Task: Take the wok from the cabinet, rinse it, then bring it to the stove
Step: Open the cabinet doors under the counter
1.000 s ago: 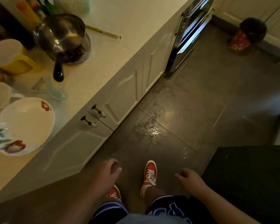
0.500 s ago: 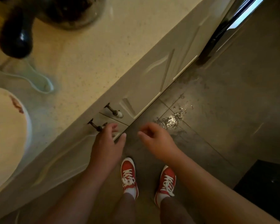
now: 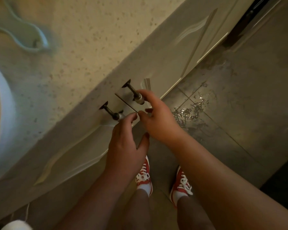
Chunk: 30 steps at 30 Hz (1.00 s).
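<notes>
The wok is not in view. Below the speckled countertop [image 3: 90, 39], two cream cabinet doors meet at a thin dark gap. The left door [image 3: 70, 156] and the right door [image 3: 170, 60] each carry a dark metal knob with a pale tip. My left hand [image 3: 126, 146] has its fingers wrapped over the tip of the left knob [image 3: 111, 112]. My right hand [image 3: 156, 120] pinches the tip of the right knob [image 3: 135, 96] between forefinger and thumb. Both doors look shut or barely cracked.
A white bowl [image 3: 5, 113] and a pale teal spoon [image 3: 27, 37] lie on the counter at left. A water puddle [image 3: 189, 110] glistens on the grey tile floor. There is a dark oven front [image 3: 249, 14] at top right, a black mat [image 3: 283, 188] at bottom right, and my red shoes below.
I have leaned down closer to the cabinet. Both hands rose from beside my legs to the door knobs and closed on them.
</notes>
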Motion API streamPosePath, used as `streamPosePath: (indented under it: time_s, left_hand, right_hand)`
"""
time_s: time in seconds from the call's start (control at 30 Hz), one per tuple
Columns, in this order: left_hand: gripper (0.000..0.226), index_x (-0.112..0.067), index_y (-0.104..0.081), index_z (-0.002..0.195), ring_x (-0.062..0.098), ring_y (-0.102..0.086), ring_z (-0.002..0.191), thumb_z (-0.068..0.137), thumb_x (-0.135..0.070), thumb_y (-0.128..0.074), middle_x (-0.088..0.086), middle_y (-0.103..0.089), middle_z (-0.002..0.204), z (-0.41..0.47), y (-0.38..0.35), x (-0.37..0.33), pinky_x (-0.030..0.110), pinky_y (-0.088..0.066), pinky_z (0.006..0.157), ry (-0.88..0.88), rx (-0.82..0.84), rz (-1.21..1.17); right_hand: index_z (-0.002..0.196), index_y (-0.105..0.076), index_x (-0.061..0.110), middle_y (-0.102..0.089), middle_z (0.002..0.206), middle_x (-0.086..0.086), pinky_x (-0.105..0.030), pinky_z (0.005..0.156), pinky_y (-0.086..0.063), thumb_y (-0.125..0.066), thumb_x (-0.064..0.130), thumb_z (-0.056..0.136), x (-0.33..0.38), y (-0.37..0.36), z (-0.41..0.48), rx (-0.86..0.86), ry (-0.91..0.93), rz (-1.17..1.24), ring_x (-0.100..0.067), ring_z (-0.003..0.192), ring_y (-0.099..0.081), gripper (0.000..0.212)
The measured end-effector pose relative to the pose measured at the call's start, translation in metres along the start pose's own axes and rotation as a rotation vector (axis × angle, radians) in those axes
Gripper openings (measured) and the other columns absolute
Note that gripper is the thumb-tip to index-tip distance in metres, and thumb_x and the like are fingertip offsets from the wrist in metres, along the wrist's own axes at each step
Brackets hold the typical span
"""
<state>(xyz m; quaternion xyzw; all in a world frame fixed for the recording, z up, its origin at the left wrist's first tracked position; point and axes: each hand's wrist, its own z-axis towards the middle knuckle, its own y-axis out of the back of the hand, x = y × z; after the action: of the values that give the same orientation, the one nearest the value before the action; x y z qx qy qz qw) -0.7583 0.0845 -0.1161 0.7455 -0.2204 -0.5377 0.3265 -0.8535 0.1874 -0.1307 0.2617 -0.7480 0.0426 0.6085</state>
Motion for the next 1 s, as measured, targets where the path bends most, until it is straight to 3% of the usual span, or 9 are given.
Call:
streamPosePath:
  time_s: [0.17, 0.3, 0.4, 0.47, 0.63, 0.77, 0.87, 1.0]
  left_hand:
    - [0.063, -0.035, -0.032, 0.137, 0.001, -0.052, 0.123, 0.082, -0.030, -0.063, -0.006, -0.052, 0.139, -0.003, -0.008, -0.008, 0.029, -0.052, 0.097, -0.040, -0.149, -0.133]
    - [0.081, -0.026, -0.022, 0.147, 0.011, -0.050, 0.131, 0.080, -0.014, -0.067, 0.008, -0.039, 0.152, -0.014, -0.016, -0.020, 0.042, -0.050, 0.101, -0.084, -0.241, -0.204]
    - [0.089, -0.014, -0.021, 0.151, 0.011, -0.044, 0.137, 0.078, -0.009, -0.071, -0.003, -0.036, 0.152, -0.020, -0.019, -0.028, 0.046, -0.046, 0.106, -0.099, -0.220, -0.247]
    - [0.090, -0.014, -0.022, 0.152, 0.009, -0.042, 0.139, 0.078, -0.009, -0.073, -0.009, -0.039, 0.150, -0.022, -0.017, -0.036, 0.045, -0.044, 0.108, -0.074, -0.184, -0.298]
    - [0.074, -0.019, -0.034, 0.143, 0.009, -0.049, 0.132, 0.079, -0.017, -0.072, -0.001, -0.050, 0.141, -0.032, -0.017, -0.052, 0.042, -0.046, 0.105, -0.130, -0.159, -0.269]
    - [0.069, -0.022, -0.037, 0.141, 0.005, -0.051, 0.127, 0.080, -0.025, -0.069, -0.001, -0.054, 0.134, -0.044, -0.024, -0.061, 0.026, -0.044, 0.102, -0.183, -0.080, -0.245]
    - [0.065, -0.015, -0.041, 0.139, 0.007, -0.054, 0.123, 0.080, -0.028, -0.067, -0.001, -0.056, 0.132, -0.055, -0.031, -0.068, 0.020, -0.044, 0.098, -0.235, -0.002, -0.212]
    - [0.063, -0.007, -0.047, 0.137, 0.009, -0.054, 0.123, 0.081, -0.027, -0.066, 0.002, -0.057, 0.131, -0.063, -0.038, -0.079, 0.022, -0.044, 0.101, -0.350, 0.120, -0.100]
  right_hand:
    - [0.129, -0.055, 0.018, -0.061, 0.123, 0.000, -0.043, 0.091, -0.054, -0.066, 0.001, 0.085, -0.011, 0.003, -0.006, -0.033, 0.043, -0.057, -0.014, 0.117, -0.054, 0.049]
    - [0.128, -0.055, 0.020, -0.060, 0.123, 0.001, -0.043, 0.090, -0.054, -0.070, 0.005, 0.084, -0.020, 0.010, -0.022, -0.052, 0.062, -0.075, -0.015, 0.114, -0.056, 0.049]
    - [0.128, -0.055, 0.023, -0.060, 0.124, 0.005, -0.042, 0.092, -0.054, -0.074, 0.010, 0.083, -0.024, 0.018, -0.037, -0.076, 0.045, -0.081, -0.012, 0.114, -0.055, 0.050]
    - [0.127, -0.054, 0.025, -0.058, 0.123, 0.009, -0.042, 0.093, -0.053, -0.075, 0.015, 0.083, -0.027, 0.023, -0.047, -0.081, 0.024, -0.075, -0.009, 0.113, -0.053, 0.050]
    - [0.127, -0.053, 0.025, -0.055, 0.125, 0.009, -0.037, 0.095, -0.051, -0.078, 0.034, 0.077, -0.035, 0.035, -0.068, -0.109, 0.013, -0.092, -0.009, 0.115, -0.051, 0.057]
    - [0.127, -0.048, 0.028, -0.048, 0.118, 0.014, -0.027, 0.090, -0.046, -0.073, 0.052, 0.064, -0.046, 0.041, -0.086, -0.207, -0.007, -0.136, -0.009, 0.114, -0.048, 0.071]
    - [0.124, -0.044, 0.031, -0.045, 0.115, 0.014, -0.024, 0.087, -0.044, -0.076, 0.052, 0.061, -0.057, 0.044, -0.098, -0.331, -0.042, -0.128, -0.011, 0.111, -0.049, 0.073]
    - [0.116, -0.039, 0.040, -0.044, 0.113, 0.014, -0.036, 0.087, -0.052, -0.081, 0.040, 0.068, -0.068, 0.054, -0.110, -0.503, -0.073, -0.124, -0.014, 0.108, -0.052, 0.065]
